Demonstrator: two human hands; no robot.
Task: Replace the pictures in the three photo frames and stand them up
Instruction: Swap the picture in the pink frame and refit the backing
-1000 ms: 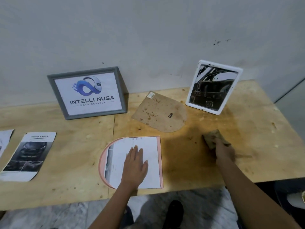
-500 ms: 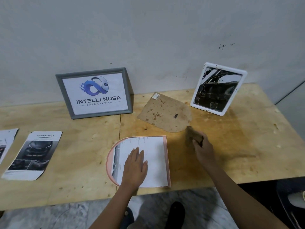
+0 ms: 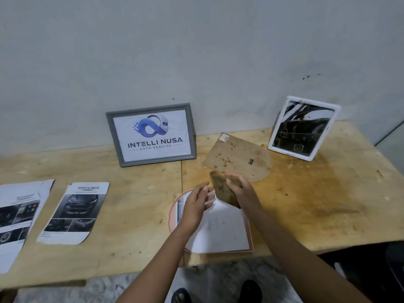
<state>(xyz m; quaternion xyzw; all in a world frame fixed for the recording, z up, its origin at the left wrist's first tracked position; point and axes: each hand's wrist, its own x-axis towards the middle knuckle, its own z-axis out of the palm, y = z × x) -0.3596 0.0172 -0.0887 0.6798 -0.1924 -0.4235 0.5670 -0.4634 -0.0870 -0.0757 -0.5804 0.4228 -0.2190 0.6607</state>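
Fingers [image 3: 234,181] of our right hand [image 3: 242,194] pinch a brown piece [image 3: 222,189], tilted on edge, just above the top of the pink frame [image 3: 172,212]. A second ago that hand was well off to the right, closing on the piece where it lay on the worktop [image 3: 328,204]; since then we have carried it across to the frame. Our left hand [image 3: 194,206] was pressed flat on the paper [image 3: 220,232] in the frame; now it is lifted off, fingers [image 3: 202,189] loosely spread and holding nothing, just beside the piece.

The pink frame lies flat at the near edge with the paper laid in it, uncovered. Its backing [image 3: 238,158] lies apart, between the grey frame [image 3: 157,160] and the white frame [image 3: 290,154], both standing at the back with pictures in them.

We judge two frames done and the third half done: the paper is in, but the backing is not yet on. The piece looks like the backing's prop, though we cannot tell for sure. With no hand on it, the paper may shift.
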